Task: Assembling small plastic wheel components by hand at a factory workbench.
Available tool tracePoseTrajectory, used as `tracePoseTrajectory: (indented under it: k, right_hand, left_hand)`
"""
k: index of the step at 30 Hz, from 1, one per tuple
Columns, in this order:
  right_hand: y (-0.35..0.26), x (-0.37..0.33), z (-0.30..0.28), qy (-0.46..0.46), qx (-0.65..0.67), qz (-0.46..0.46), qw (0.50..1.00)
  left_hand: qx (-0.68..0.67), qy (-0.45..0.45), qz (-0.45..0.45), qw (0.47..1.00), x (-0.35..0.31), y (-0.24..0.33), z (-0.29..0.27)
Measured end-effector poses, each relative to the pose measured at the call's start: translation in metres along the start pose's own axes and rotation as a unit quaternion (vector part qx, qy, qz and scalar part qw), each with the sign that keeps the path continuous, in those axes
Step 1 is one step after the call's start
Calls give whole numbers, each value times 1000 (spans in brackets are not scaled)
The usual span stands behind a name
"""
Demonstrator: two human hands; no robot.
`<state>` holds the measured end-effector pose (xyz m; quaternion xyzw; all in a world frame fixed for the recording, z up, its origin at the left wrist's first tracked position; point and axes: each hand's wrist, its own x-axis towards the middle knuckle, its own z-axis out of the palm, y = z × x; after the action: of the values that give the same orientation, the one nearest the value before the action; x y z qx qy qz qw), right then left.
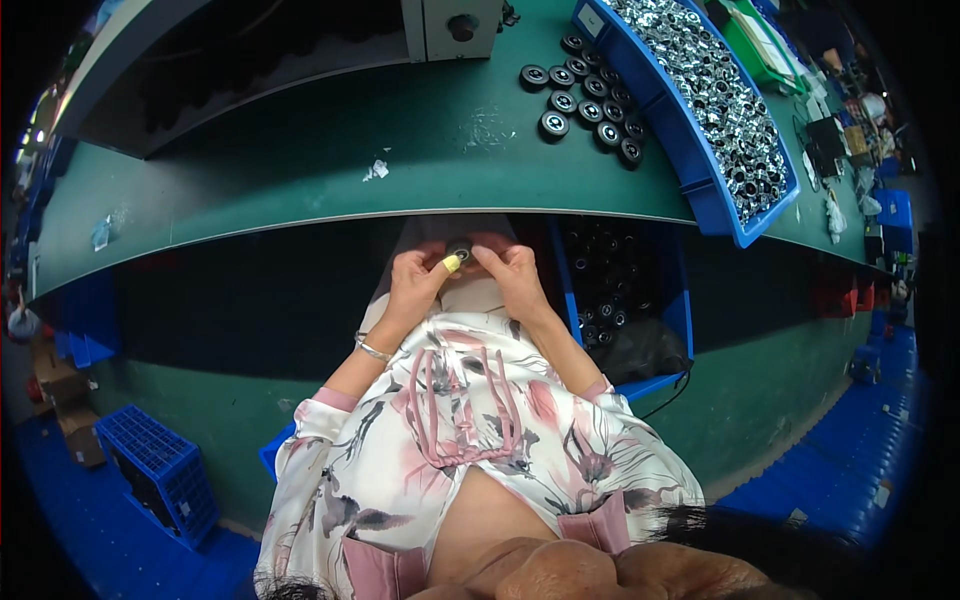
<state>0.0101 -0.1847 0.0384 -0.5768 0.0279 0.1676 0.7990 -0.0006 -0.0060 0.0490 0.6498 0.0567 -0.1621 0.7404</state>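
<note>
Below the bench's front edge, over my lap, both hands are closed around a small black wheel (459, 248) with a pale centre. My left hand (412, 288) has a yellow cover on the thumb, which presses on the wheel's face. From the other side my right hand (515, 280) grips it with thumb and fingers. Part of the wheel is hidden behind the fingers. Several similar black wheels (554, 125) with shiny metal centres lie grouped on the green bench (330, 185). Beside my right hand, a blue crate (683, 345) under the bench holds many dark round parts.
A long blue bin (700, 180) of shiny metal pieces projects over the bench's edge at the right. A grey machine frame (440, 35) stands at the back left. White scraps (376, 171) lie on the bench. A blue basket (160, 470) stands on the floor at lower left.
</note>
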Motion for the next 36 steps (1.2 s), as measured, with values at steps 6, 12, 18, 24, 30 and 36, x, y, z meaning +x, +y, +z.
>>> tracePoseTrajectory:
  k: [6, 12, 18, 24, 30, 36]
  right_hand:
    - [-8, -3, 7, -18, -61, -37, 997]
    - [-12, -6, 16, -24, -16, -9, 1000]
    - [-6, -6, 14, -24, -94, -43, 994]
    - [4, -8, 9, 1, -174, -102, 979]
    - [0, -9, 9, 8, -245, -156, 957]
    - [-2, -1, 9, 10, -55, 0, 998]
  left_hand:
    - [47, 5, 82, 995, -1, -7, 3]
    - [-99, 6, 28, 995, 1, -3, 4]
    - [-26, 22, 57, 998, -2, -6, 0]
    - [24, 24, 0, 999, -1, -8, -7]
    - [25, 14, -3, 1000, 0, -7, -8]
    - [33, 28, 41, 998, -1, -14, -7]
